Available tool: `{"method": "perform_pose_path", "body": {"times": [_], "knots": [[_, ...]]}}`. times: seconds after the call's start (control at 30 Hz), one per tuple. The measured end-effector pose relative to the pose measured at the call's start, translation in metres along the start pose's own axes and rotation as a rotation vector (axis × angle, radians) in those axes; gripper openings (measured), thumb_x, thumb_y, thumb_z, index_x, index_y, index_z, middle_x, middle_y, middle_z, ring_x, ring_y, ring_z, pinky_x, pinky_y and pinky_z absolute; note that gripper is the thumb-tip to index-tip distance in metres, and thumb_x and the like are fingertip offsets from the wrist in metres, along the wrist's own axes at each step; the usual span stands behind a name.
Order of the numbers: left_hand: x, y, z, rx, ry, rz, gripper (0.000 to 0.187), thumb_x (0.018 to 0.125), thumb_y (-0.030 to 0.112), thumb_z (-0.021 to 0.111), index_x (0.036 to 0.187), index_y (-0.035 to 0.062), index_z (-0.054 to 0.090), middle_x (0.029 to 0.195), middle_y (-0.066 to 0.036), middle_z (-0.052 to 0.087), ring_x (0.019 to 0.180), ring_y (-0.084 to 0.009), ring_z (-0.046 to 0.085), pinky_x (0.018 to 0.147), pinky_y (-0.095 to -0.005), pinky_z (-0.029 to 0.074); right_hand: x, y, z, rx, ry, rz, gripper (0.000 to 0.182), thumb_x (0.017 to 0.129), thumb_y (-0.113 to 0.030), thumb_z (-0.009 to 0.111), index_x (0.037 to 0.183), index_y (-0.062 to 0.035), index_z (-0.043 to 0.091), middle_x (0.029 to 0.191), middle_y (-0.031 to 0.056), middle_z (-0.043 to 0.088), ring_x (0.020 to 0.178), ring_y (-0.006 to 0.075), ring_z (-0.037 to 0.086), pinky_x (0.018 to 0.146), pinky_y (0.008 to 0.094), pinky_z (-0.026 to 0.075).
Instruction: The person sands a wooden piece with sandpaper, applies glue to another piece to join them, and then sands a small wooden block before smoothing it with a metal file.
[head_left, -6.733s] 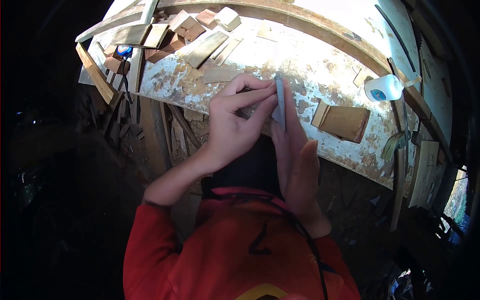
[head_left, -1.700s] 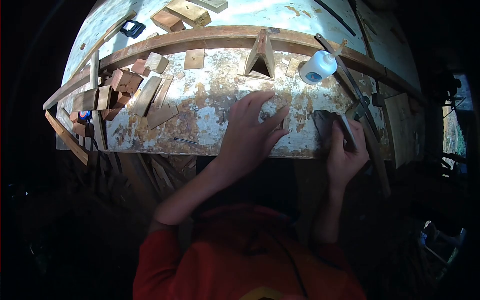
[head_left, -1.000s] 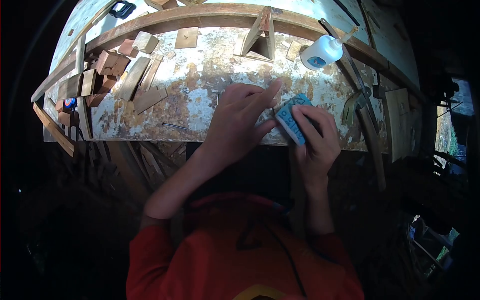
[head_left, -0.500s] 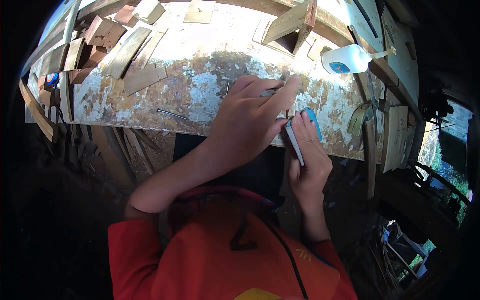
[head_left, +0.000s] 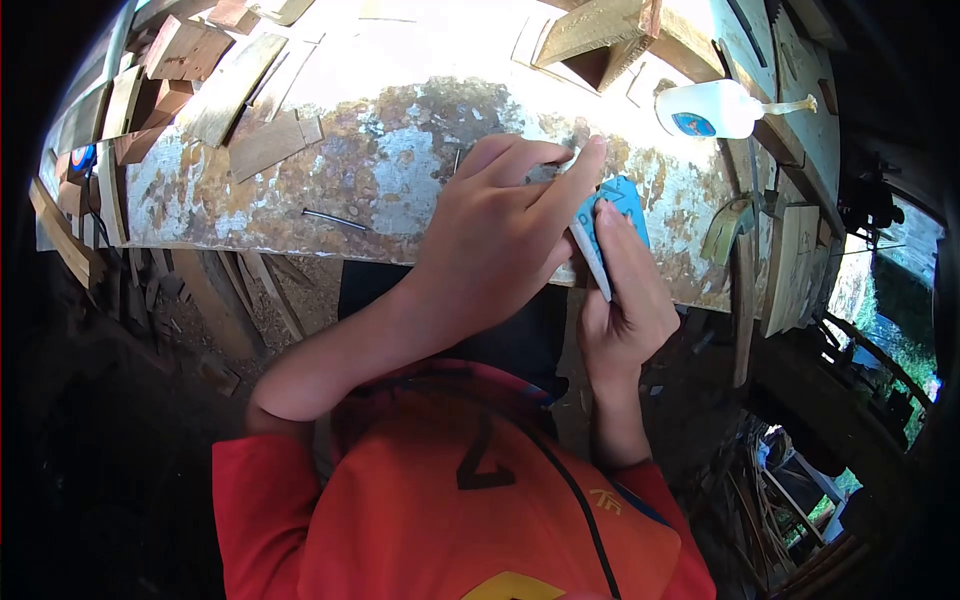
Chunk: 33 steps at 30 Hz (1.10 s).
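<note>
My right hand (head_left: 636, 290) is closed on a folded sheet of sandpaper (head_left: 625, 197) with a blue printed back and a pale edge. Its fingers lie across the blue side, close to the bench's front edge. Just left of it is my left hand (head_left: 500, 215), its fingers bent and its thumb close to the sandpaper. Whatever the left fingers grip is mostly hidden behind the hand. Below both hands lies the worn, paint-stained workbench (head_left: 380, 200).
A white glue bottle (head_left: 708, 110) lies on its side at the right. Behind it is an angled wooden assembly (head_left: 605, 40). Wood blocks (head_left: 190, 48) and thin boards (head_left: 235, 88) crowd the left. A nail-like metal rod (head_left: 335, 219) lies near the front edge.
My right fingers have shifted on the sandpaper, and more of its blue printed back shows. My left hand keeps nearly the same pose. The whole view has tilted slightly.
</note>
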<state>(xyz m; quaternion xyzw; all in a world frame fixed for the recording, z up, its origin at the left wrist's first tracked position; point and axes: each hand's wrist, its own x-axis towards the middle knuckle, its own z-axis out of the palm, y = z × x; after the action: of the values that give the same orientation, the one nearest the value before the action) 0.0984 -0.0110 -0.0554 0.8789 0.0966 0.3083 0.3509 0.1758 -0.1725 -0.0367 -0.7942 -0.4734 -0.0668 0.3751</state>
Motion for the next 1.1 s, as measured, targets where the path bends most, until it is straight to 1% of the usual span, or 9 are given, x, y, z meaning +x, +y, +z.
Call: {"method": "perform_pose_path", "body": {"times": [0.03, 0.37, 0.47, 0.6, 0.77, 0.87, 0.93, 1.0, 1.1], "knots": [[0.0, 0.001, 0.0, 0.004, 0.0, 0.001, 0.07, 0.077, 0.013, 0.087, 0.143, 0.0051, 0.065, 0.097, -0.001, 0.08, 0.104, -0.0241, 0.069, 0.096, -0.0404, 0.05, -0.004, 0.0, -0.002, -0.015, -0.054, 0.003, 0.04, 0.087, 0.015, 0.067, 0.126, 0.0066, 0.073, 0.128, 0.0262, 0.073, 0.125, 0.0391, 0.07, 0.107, 0.0495, 0.056], [0.005, 0.0, -0.001, -0.021, 0.017, 0.015, 0.069, 0.076, 0.012, 0.086, 0.142, 0.0045, 0.066, 0.087, -0.003, 0.076, 0.101, -0.0262, 0.068, 0.095, -0.0418, 0.05, -0.006, -0.01, -0.011, 0.025, -0.149, 0.109, 0.041, 0.093, 0.012, 0.059, 0.133, 0.0065, 0.069, 0.132, 0.0276, 0.07, 0.131, 0.0426, 0.065, 0.114, 0.0516, 0.049], [0.01, 0.002, -0.007, -0.028, -0.014, -0.005, 0.07, 0.075, 0.012, 0.087, 0.142, 0.0041, 0.066, 0.087, -0.002, 0.076, 0.102, -0.0255, 0.067, 0.095, -0.0415, 0.05, 0.005, -0.005, -0.001, 0.041, -0.116, 0.098, 0.041, 0.095, 0.01, 0.058, 0.134, 0.0067, 0.069, 0.133, 0.0266, 0.07, 0.132, 0.0428, 0.064, 0.114, 0.0522, 0.048], [0.011, -0.002, -0.004, -0.05, -0.001, 0.002, 0.07, 0.074, 0.011, 0.088, 0.141, 0.0042, 0.067, 0.089, -0.003, 0.077, 0.102, -0.0256, 0.067, 0.095, -0.0412, 0.05, -0.009, -0.011, -0.018, -0.001, -0.199, 0.158, 0.039, 0.096, 0.009, 0.057, 0.133, 0.0049, 0.07, 0.133, 0.0269, 0.07, 0.133, 0.0428, 0.064, 0.115, 0.0536, 0.046], [0.01, 0.004, -0.01, -0.071, -0.042, -0.067, 0.072, 0.073, 0.01, 0.088, 0.141, 0.0042, 0.066, 0.095, -0.003, 0.078, 0.101, -0.0268, 0.067, 0.094, -0.041, 0.05, 0.004, -0.006, -0.004, 0.007, -0.145, 0.149, 0.039, 0.097, 0.008, 0.058, 0.133, 0.0052, 0.07, 0.133, 0.0255, 0.071, 0.134, 0.0438, 0.063, 0.116, 0.0544, 0.045], [0.008, -0.001, -0.004, -0.057, -0.022, -0.022, 0.069, 0.072, 0.01, 0.089, 0.137, 0.0039, 0.069, 0.097, -0.003, 0.077, 0.1, -0.0262, 0.067, 0.092, -0.0407, 0.05, -0.01, -0.011, -0.021, -0.021, -0.225, 0.191, 0.039, 0.096, 0.008, 0.058, 0.133, 0.004, 0.071, 0.133, 0.0255, 0.071, 0.133, 0.0443, 0.064, 0.116, 0.0546, 0.045], [0.01, 0.003, -0.007, -0.07, -0.039, -0.044, 0.066, 0.071, 0.01, 0.089, 0.134, 0.0038, 0.071, 0.098, -0.003, 0.077, 0.099, -0.0257, 0.067, 0.091, -0.0404, 0.05, -0.003, -0.004, -0.01, -0.03, -0.172, 0.164, 0.041, 0.095, 0.008, 0.058, 0.133, 0.0029, 0.071, 0.132, 0.0245, 0.072, 0.133, 0.0442, 0.063, 0.116, 0.055, 0.045], [0.009, 0.004, -0.007, -0.068, -0.049, -0.042, 0.07, 0.072, 0.01, 0.088, 0.138, 0.0023, 0.067, 0.093, -0.003, 0.076, 0.102, -0.026, 0.066, 0.094, -0.0412, 0.049, 0.006, 0.0, -0.001, -0.031, -0.13, 0.135, 0.041, 0.095, 0.008, 0.058, 0.134, 0.0028, 0.071, 0.132, 0.0242, 0.072, 0.134, 0.0441, 0.063, 0.116, 0.0549, 0.044], [0.008, -0.005, 0.0, -0.052, -0.037, 0.032, 0.081, 0.074, 0.011, 0.085, 0.149, -0.0006, 0.055, 0.081, -0.002, 0.074, 0.108, -0.0273, 0.063, 0.099, -0.0434, 0.046, -0.004, -0.008, -0.017, -0.071, -0.208, 0.154, 0.043, 0.094, 0.007, 0.058, 0.135, 0.0032, 0.07, 0.132, 0.0249, 0.072, 0.133, 0.0465, 0.063, 0.117, 0.0554, 0.043]]}}
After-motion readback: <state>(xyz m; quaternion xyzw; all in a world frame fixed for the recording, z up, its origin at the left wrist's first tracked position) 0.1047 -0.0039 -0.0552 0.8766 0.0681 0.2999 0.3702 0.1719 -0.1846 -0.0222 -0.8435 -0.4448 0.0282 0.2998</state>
